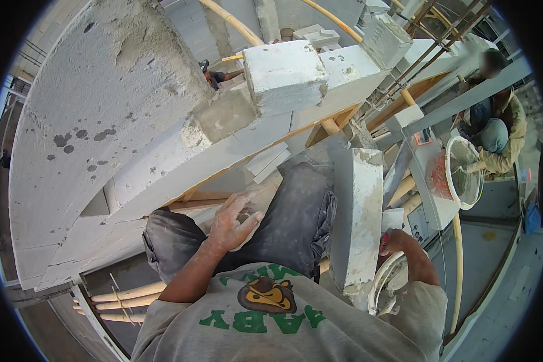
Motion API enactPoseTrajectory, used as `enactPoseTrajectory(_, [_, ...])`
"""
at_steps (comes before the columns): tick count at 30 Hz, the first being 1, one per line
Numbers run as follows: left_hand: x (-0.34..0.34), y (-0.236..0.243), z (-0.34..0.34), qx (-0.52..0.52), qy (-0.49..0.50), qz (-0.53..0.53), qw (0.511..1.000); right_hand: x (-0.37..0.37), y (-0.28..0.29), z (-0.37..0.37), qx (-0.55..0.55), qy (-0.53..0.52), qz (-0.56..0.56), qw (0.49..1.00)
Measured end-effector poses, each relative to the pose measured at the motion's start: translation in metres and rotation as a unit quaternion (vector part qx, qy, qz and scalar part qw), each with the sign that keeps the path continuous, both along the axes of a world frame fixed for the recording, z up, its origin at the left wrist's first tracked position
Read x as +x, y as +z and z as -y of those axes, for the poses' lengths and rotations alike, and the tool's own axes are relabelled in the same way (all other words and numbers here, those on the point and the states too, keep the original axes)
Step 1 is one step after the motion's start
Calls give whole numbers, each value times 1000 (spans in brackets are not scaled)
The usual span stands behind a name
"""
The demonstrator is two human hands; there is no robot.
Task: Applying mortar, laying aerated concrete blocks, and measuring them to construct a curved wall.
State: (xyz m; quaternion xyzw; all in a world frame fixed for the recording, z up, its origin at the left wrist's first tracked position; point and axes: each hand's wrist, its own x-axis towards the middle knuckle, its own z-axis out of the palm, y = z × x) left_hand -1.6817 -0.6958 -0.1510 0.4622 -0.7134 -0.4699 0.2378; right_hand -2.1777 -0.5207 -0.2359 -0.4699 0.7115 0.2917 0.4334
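My left hand (pixel 230 222) is over my lap. It is dusty with grey powder, its fingers stretched out and the thumb apart, with nothing clearly held. My right hand (pixel 399 242) is low on the right, closed around a small red handle (pixel 384 242); the rest of that tool is mostly hidden. Just below the hand stands a white bucket (pixel 377 283) with grey mortar on its inside. Between my right hand and my knee an upright light grey block (pixel 359 211) stands with rough mortar on its top edge.
Ahead runs a block wall (pixel 223 151) with a loose white block (pixel 285 75) on top. A large concrete slab (pixel 102 120) rises at left. At right are another mortar bucket (pixel 463 172), a crouching person (pixel 501 133), wooden poles (pixel 457 265) and steel bars (pixel 443 45).
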Motion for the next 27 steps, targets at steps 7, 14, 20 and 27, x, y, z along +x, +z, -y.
enactPoseTrajectory(7, [-41, 15, 8, 71, -55, -81, 993, 42, 165, 43, -419, -227, 64, 877])
enactPoseTrajectory(14, [-85, 36, 11, 255, -81, -313, 911, 178, 175, 115, -503, -60, 361, 783])
enactPoseTrajectory(20, [-59, 43, 18, 225, -37, -340, 912, 253, 146, 142, -544, -43, 418, 726])
enactPoseTrajectory(27, [-51, 27, 14, 260, -11, -389, 884, 258, 150, 145, -526, 11, 381, 760])
